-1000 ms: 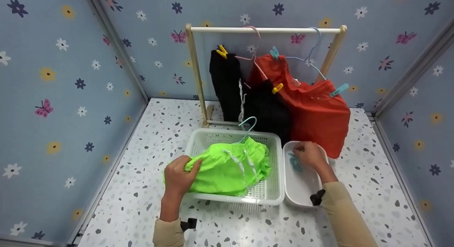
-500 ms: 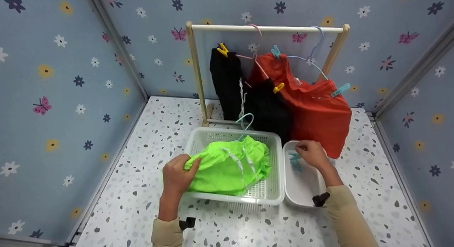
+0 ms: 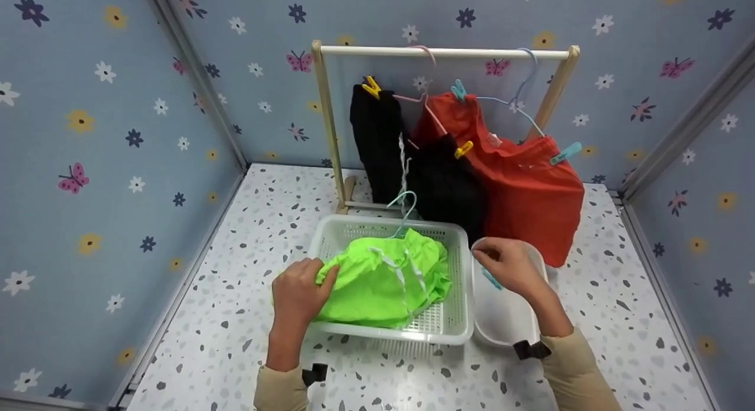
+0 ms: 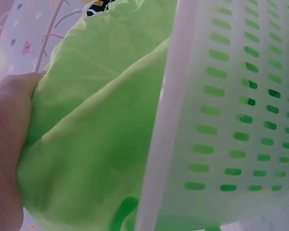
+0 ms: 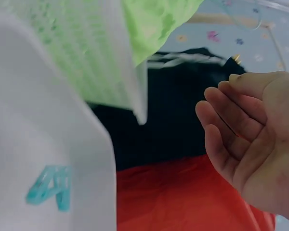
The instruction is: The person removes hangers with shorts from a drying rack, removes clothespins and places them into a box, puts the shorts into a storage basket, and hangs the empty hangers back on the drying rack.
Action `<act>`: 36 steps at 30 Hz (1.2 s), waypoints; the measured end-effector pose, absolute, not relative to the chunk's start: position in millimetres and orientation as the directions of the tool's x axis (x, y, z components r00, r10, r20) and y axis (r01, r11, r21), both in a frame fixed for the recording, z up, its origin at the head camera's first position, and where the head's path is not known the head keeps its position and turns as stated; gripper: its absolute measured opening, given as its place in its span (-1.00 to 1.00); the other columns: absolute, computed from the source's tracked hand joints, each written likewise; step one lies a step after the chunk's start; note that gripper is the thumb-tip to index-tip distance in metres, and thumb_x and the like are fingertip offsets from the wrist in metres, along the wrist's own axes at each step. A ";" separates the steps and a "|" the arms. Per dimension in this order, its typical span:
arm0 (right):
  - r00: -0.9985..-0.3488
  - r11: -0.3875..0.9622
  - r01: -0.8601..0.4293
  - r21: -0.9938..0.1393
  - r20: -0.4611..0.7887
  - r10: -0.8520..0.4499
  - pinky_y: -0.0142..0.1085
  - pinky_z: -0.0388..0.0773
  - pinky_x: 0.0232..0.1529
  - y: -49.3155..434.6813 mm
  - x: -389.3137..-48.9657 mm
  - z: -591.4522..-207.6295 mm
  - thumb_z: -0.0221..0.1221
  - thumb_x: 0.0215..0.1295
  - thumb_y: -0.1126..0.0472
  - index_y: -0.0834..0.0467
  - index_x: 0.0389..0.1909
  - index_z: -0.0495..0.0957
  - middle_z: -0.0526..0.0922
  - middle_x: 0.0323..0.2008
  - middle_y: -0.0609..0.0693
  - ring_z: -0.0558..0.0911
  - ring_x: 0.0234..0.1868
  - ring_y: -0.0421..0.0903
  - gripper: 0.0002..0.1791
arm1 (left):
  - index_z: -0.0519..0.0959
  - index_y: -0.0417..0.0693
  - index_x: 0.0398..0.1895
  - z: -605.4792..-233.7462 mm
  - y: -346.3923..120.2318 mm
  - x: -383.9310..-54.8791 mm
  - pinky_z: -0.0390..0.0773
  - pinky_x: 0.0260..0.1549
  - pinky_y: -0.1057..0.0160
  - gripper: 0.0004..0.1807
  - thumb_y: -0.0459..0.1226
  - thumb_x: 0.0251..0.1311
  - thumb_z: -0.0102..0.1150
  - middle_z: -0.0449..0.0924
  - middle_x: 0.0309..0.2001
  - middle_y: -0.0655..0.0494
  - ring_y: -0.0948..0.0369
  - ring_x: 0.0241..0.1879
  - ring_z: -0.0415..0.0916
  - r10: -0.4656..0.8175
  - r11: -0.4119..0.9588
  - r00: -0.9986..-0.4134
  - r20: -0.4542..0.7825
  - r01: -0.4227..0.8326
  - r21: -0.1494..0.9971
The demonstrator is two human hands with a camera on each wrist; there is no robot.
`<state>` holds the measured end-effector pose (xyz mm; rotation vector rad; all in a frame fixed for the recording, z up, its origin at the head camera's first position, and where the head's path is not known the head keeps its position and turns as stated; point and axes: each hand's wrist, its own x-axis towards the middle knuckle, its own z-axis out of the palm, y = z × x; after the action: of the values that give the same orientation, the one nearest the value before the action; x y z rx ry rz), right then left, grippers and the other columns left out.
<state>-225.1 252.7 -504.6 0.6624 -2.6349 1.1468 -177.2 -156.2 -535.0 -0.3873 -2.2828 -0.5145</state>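
Note:
Bright green drawstring shorts (image 3: 365, 293) lie in a white perforated basket (image 3: 401, 335), partly over its left side. The hook of a teal hanger (image 3: 415, 201) sticks up behind their gathered waistband. My left hand (image 3: 298, 290) grips the left end of the shorts, thumb on top and fingers behind the cloth. My right hand (image 3: 513, 266) is above a white tub (image 3: 501, 316) beside the basket, fingers loosely curled and thumb close to the index finger. Nothing shows in it in the right wrist view. Teal clothespins (image 5: 50, 185) lie in the tub.
Behind the basket stands a wood-ended rack with a white rail (image 3: 377, 50). Black bottoms (image 3: 448, 181) with yellow clothespins (image 3: 463, 150) and a red garment (image 3: 531, 204) with blue ones hang there, low behind the basket and tub. Patterned walls enclose the speckled table.
My right hand has risen off the clothespins and shifted a little left toward the basket's edge. The left hand has kept its grip. The hanger hook has tipped slightly left.

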 end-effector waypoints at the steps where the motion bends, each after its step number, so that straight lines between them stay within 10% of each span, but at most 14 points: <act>1: -0.869 0.576 -0.495 -0.651 0.360 -0.340 -0.37 0.46 -0.43 249.9 -221.8 -503.3 0.30 0.23 0.31 0.03 -0.36 0.68 0.61 -0.45 -0.21 0.50 -0.49 -0.24 -0.91 | 0.43 -0.06 -0.66 -534.9 -155.1 -176.4 0.21 -0.82 0.23 -0.62 -0.10 0.14 0.32 0.27 -0.73 0.16 0.20 -0.76 0.19 0.122 0.880 -0.676 0.727 0.412 0.236; 16: -0.869 0.509 -0.491 -0.707 0.354 -0.347 -0.35 0.52 -0.42 228.6 -191.2 -494.6 0.30 0.24 0.30 0.01 -0.35 0.70 0.66 -0.42 -0.23 0.56 -0.47 -0.24 -0.90 | 0.57 -0.07 -0.42 -536.8 -131.6 -174.5 0.40 -0.79 0.06 -0.75 -0.09 0.28 0.23 0.45 -0.66 0.04 0.04 -0.73 0.43 0.059 0.945 -0.818 0.572 0.230 0.231; 24: -0.837 0.521 -0.546 -0.656 0.461 -0.296 -0.29 0.56 -0.39 222.5 -193.0 -497.0 0.30 0.23 0.32 0.09 -0.23 0.69 0.69 -0.31 -0.10 0.62 -0.31 -0.17 -0.88 | 0.52 -0.03 -0.51 -533.2 -146.6 -171.3 0.15 -0.88 0.21 -0.76 -0.14 0.23 0.27 0.29 -0.77 0.16 0.19 -0.85 0.18 0.119 0.907 -0.659 0.743 0.376 0.188; 36: -0.825 0.616 -0.541 -0.572 0.503 -0.258 0.08 0.25 0.18 208.3 -202.6 -492.3 0.34 0.23 0.15 0.17 0.28 0.42 0.40 0.22 0.21 0.33 0.26 0.14 -0.39 | 0.66 -0.10 -0.44 -524.9 -163.1 -161.4 0.45 -0.77 0.14 -0.71 -0.10 0.32 0.16 0.63 -0.58 0.07 0.11 -0.68 0.54 0.094 0.827 -0.467 0.879 0.528 0.192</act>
<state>-202.6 208.3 -492.3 0.6395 -2.4706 1.0534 -161.4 -163.1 -524.9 -0.4588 -2.0145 -0.5504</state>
